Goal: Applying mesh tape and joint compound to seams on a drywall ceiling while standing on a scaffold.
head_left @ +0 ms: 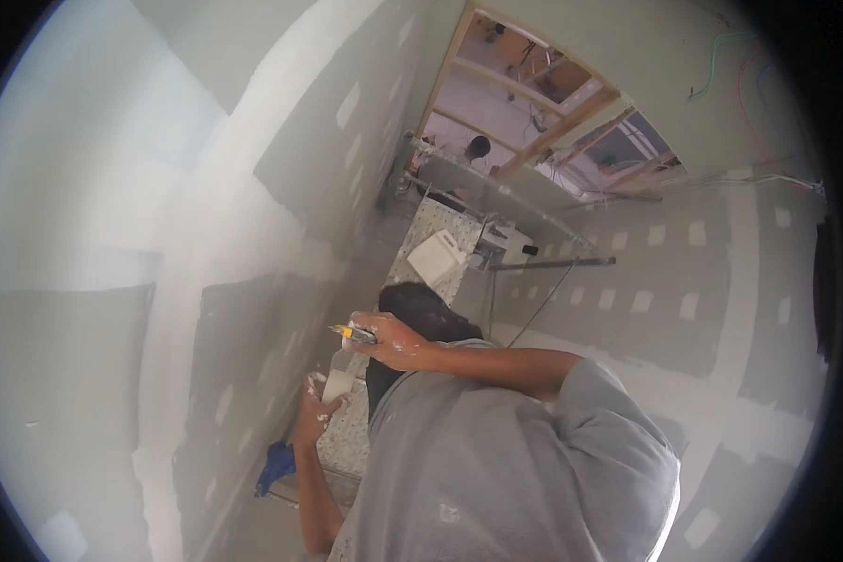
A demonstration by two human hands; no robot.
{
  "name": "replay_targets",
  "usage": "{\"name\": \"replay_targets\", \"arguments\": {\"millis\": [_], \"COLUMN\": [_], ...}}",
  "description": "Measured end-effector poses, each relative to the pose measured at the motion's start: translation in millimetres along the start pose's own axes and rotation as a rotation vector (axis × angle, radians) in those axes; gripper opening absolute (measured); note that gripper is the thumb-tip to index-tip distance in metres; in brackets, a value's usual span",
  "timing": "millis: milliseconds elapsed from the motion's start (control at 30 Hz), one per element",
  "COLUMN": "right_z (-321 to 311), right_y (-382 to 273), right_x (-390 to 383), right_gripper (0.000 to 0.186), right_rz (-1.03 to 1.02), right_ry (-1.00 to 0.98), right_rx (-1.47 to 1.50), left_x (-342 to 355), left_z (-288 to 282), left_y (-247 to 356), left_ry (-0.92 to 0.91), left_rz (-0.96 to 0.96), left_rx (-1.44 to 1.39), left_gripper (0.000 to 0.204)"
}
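My right hand (395,343) is closed around a yellow and grey utility knife (356,333), which points left toward the wall. White smears mark its fingers. Lower and to the left, my left hand (313,414) grips a small off-white piece (337,385) between thumb and fingers. That piece's exact kind cannot be made out. The two hands are apart, and the knife does not touch the off-white piece. Beneath them runs a speckled platform plank (347,442).
Close on my left stands a grey-green drywall panel (234,347) with white compound bands. Farther along the plank sits a white plastic jug (437,257). A blue item (275,466) lies low beside the wall. Metal scaffold bars (557,265) cross ahead; another person (468,155) is beyond.
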State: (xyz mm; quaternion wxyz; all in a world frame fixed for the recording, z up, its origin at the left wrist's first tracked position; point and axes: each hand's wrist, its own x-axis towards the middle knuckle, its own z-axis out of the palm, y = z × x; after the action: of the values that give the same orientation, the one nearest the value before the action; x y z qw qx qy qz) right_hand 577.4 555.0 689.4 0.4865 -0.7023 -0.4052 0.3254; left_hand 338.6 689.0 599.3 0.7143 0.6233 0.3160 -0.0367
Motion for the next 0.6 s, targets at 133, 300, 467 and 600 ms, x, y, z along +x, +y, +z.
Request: {"name": "replay_targets", "arguments": {"millis": [133, 300, 467, 600], "right_z": [-1, -1, -12, -20], "right_y": [14, 11, 12, 11], "right_x": [-1, 0, 17, 36], "right_gripper": [0.029, 0.026, 0.024, 0.025], "right_rz": [-0.134, -0.224, -0.345, -0.441], "right_ry": [-0.032, -0.065, -0.216, -0.297], "right_rx": [-0.093, -0.088, -0.187, -0.302], "left_x": [-2, 1, 8, 32], "left_z": [9, 13, 22, 31], "left_y": [22, 6, -19, -45], "left_ry": [0.000, -0.001, -0.064, -0.010], "left_rz": [0.020, 0.107, 0.248, 0.442], "left_rx": [-0.023, 0.043, -0.120, -0.122], "left_gripper": [0.055, 0.051, 0.072, 0.081]}}
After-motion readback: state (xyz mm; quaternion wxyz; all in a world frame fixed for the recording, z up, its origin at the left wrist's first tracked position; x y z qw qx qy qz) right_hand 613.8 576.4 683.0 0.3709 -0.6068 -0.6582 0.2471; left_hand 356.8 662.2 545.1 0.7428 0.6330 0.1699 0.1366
